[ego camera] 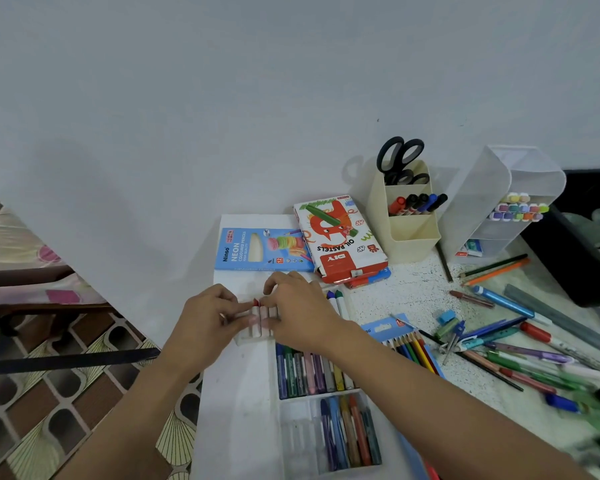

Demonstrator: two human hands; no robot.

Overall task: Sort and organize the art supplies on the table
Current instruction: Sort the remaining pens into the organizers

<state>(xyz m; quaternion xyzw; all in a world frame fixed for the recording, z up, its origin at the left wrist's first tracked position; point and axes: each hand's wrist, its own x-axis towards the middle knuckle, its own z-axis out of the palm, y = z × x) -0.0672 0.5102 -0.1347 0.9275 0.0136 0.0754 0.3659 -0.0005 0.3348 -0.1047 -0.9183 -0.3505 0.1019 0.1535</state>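
Note:
A small clear tray (pixel 246 337) with white-wrapped crayons (pixel 261 320) lies on the white sheet (pixel 236 393). My left hand (pixel 212 317) holds the tray's left side, fingers curled at its edge. My right hand (pixel 298 306) pinches a red-tipped crayon (pixel 256 302) at the tray's top. Two more crayons (pixel 336 301), blue- and green-tipped, lie just right of my right hand. A larger tray of oil pastels (pixel 312 372) and a lower tray (pixel 347 431) sit nearer to me.
A blue neon pencil box (pixel 260 249) and an oil pastels box (pixel 340 237) lie behind my hands. A beige holder (pixel 409 230) carries scissors and markers; a clear organizer (pixel 499 209) stands right of it. Loose pens and pencils (pixel 520 344) crowd the right. The table's left edge drops to patterned floor.

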